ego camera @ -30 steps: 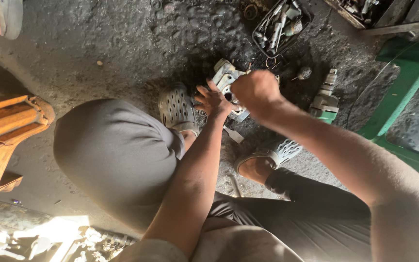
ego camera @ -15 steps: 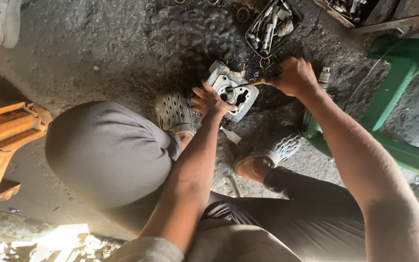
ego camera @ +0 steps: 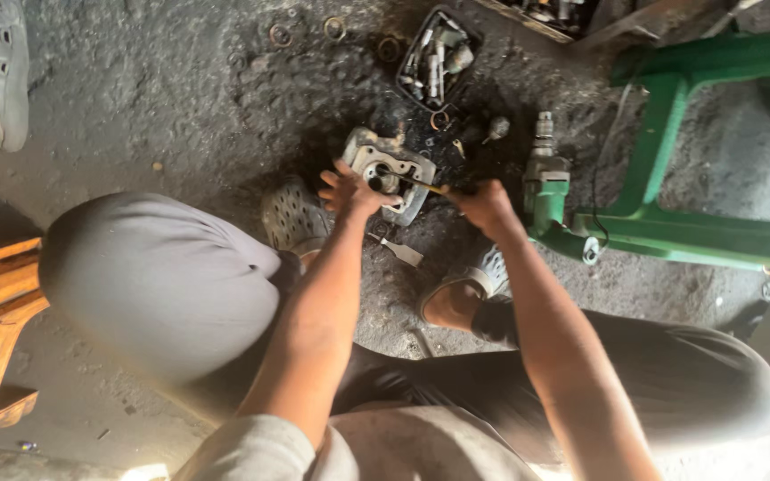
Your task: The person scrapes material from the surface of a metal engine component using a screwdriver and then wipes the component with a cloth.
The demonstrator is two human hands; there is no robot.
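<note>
Your gritty concrete floor carries a metal engine part, a parts tray, a green drill and loose rings.

Left hand covers the near edge of the metal engine part; tool tip inside it too small to make out.

Grimy grey metal engine part flat on oily floor, thin tool angled across it.
</note>
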